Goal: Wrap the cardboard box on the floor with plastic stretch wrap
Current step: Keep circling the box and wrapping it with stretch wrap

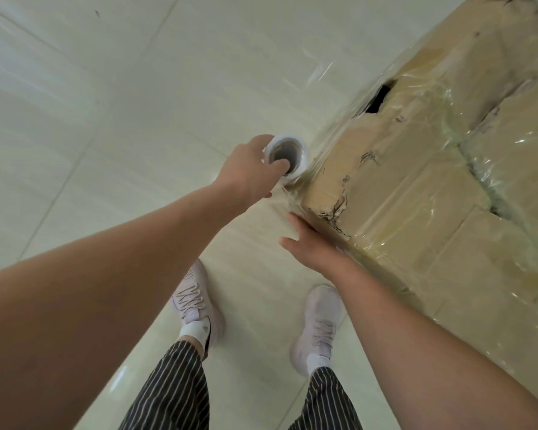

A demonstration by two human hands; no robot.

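Observation:
A large brown cardboard box (432, 187) stands on the floor at the right, its top covered in shiny clear film, with a dark hole near its left edge. My left hand (249, 172) grips the upright stretch wrap roll (288, 156) by its top end, thumb inside the core, just left of the box's near corner. Film runs from the roll onto the box side. My right hand (314, 246) lies flat, fingers together, against the film on the box's side below that corner.
Pale glossy floor tiles (106, 103) spread to the left and behind. My two feet in light sneakers (196, 299) stand close to the box side, with striped trousers below.

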